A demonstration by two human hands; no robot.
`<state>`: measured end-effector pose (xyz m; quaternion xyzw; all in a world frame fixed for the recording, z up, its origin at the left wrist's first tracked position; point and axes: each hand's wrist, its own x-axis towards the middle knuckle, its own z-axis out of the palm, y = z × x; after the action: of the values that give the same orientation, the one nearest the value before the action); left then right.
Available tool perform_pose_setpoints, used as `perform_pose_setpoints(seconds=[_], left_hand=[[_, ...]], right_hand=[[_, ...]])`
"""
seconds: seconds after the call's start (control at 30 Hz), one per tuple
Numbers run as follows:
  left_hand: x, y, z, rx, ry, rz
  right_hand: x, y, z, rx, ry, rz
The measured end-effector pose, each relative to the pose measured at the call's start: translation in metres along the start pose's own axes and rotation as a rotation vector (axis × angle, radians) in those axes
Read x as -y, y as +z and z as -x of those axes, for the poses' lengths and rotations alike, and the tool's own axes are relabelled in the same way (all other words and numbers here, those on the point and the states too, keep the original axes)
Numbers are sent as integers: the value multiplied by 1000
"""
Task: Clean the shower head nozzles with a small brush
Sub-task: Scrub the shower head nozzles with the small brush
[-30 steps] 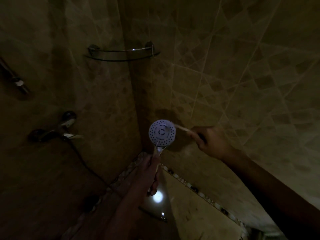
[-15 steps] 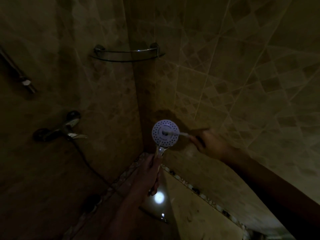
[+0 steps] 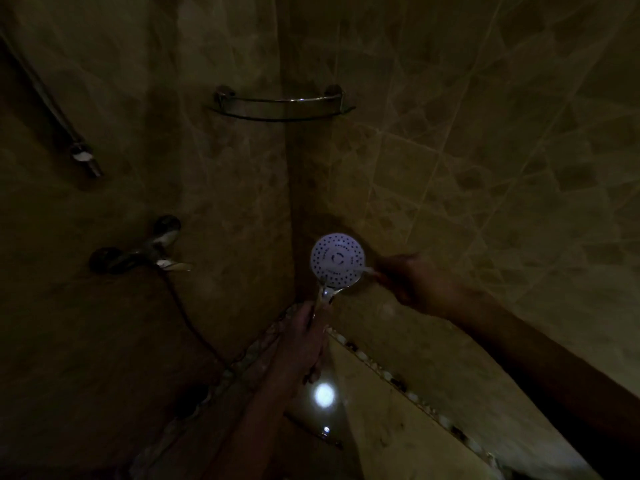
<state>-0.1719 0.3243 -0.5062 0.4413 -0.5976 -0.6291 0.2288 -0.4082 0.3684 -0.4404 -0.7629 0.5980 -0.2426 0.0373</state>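
Observation:
In a dim shower corner, the round white shower head [image 3: 337, 260] faces me, its disc dotted with dark nozzles. My left hand [image 3: 304, 336] grips its chrome handle from below and holds it upright. My right hand [image 3: 414, 284] is just right of the disc, closed on a small pale brush [image 3: 367, 270]. The brush tip touches the lower right rim of the disc. Most of the brush handle is hidden inside my fist.
A dark hose [image 3: 187, 313] runs from the wall faucet [image 3: 138, 252] at left down toward the floor. A glass corner shelf [image 3: 280, 105] hangs above. A metal rail end [image 3: 85, 157] sticks out at upper left. A bright light spot [image 3: 324, 395] shines on the floor.
The brush tip moved from the upper right rim to the disc's centre, then down to the lower right rim. My right hand dropped slightly. The shower head stayed held upright.

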Motion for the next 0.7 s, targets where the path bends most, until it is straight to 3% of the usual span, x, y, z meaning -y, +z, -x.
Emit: perform_pose_setpoints(seconds=[0.07,0.2,0.23,0.37,0.5,0.57,0.63,0.7], left_hand=[[1,-5,-1,-3,14,9],[3,-14,-6,-16,22,12],[4,-17,-8,-24,29,2],[5,-27,-9,-32,60,-23],[4,-36,-14,-54,83,-42],[4,-41,-16,-67,98,-55],[3,-47,-16,-77,99,-88],[0,-53,-15,-78,97,-97]], right_hand=[[2,9,-2,129,8,36],[-10,7,-23,-147,183,143],[-7,6,-27,-133,161,136],[9,17,-32,208,47,156],[6,16,-52,-66,232,120],[18,15,-58,1,124,118],[30,22,-60,194,18,117],[30,26,-67,180,103,162]])
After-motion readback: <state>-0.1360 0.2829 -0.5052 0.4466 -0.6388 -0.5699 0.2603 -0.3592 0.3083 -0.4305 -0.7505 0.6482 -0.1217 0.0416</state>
